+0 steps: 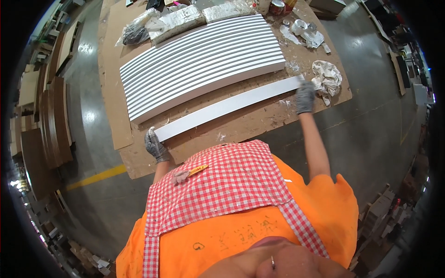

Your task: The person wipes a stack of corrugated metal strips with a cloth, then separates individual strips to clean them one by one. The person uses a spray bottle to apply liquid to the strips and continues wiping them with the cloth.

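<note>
A long white strip (227, 105) lies slantwise near the table's front edge, its right end farther from me. My left hand (155, 146), in a grey glove, is closed at its left end, the thumb side against the strip. At the other end my right hand (305, 97), gloved too and a little blurred, grips the tip; its fingers are partly hidden. Just beyond the strip sits a block of several similar white strips (199, 65), packed side by side in parallel rows with narrow grey lines between them.
A crumpled white cloth (327, 78) lies right of my right hand. Behind the rows are two white-smeared blocks (176, 23), a plastic bag (139, 28), a can (277, 6) and a tape roll (300, 27). The brown worktable (118, 92) stands on grey floor; boards (50, 120) lean at the left.
</note>
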Demonstrator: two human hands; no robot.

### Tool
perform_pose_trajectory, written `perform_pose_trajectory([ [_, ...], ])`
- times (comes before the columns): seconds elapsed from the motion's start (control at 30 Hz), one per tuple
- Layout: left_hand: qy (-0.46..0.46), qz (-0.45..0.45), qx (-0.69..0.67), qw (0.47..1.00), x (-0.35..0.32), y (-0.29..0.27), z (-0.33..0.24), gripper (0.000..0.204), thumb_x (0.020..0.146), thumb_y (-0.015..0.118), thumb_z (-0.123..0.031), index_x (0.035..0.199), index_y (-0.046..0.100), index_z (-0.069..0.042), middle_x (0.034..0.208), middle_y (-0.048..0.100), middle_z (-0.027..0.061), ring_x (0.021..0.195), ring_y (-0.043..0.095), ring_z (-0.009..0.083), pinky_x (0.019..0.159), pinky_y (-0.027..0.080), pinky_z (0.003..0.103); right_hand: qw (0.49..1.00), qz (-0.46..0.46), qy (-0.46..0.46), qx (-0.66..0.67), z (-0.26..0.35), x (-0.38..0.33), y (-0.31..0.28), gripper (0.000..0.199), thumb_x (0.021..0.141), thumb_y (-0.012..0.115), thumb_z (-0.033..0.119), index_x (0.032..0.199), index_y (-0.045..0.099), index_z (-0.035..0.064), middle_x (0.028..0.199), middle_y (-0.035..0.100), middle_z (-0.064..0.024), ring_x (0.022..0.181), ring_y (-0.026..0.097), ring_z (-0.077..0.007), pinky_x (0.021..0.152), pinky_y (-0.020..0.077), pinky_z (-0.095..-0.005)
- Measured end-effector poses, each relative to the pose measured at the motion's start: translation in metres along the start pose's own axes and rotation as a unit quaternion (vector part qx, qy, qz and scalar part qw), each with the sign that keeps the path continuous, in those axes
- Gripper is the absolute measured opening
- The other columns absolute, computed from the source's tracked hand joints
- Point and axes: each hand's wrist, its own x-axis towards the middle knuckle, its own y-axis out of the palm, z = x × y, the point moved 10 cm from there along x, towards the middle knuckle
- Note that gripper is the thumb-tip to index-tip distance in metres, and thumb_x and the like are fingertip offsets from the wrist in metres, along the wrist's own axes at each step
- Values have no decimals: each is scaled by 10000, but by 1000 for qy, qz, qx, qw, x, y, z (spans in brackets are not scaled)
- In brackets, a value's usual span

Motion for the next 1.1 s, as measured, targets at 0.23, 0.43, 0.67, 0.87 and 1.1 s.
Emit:
perform_pose_trajectory([
  [0.23,-4,2,-1,1000,-2,1,-12,239,945,516,-206,988,647,-11,932,641,49,838,574,137,759,467,287,991,-68,-111,-2,-16,3,5,177,847,585,173,860,626,1,839,610,-185,804,575,-337,757,452,-405],
  [0.43,-13,-3,4,1000,3,-3,4,215,942,506,-170,978,656,-20,903,640,42,821,568,134,770,458,284,992,-69,-24,101,-5,57,-26,194,843,585,179,937,673,33,869,645,-153,807,605,-301,741,470,-383],
  [0.67,54,17,49,997,2,4,-25,236,947,501,-192,983,657,-19,882,643,42,791,569,134,748,463,284,967,-51,-170,183,199,69,0,171,800,642,250,923,712,155,867,656,-56,810,596,-257,741,460,-379],
  [0.87,48,34,65,996,1,3,-25,258,948,496,-228,1006,659,-36,925,649,41,810,577,133,754,462,282,965,-129,-228,-8,166,94,0,272,772,650,386,951,690,185,893,656,-64,824,603,-259,733,478,-420],
  [1.1,-124,61,-74,988,15,-3,15,336,964,421,-266,1074,659,-55,952,655,40,862,580,127,776,452,276,956,-24,197,-217,-85,87,-45,814,784,489,665,1414,331,174,1363,442,-150,1260,411,-287,1037,316,-444],
])
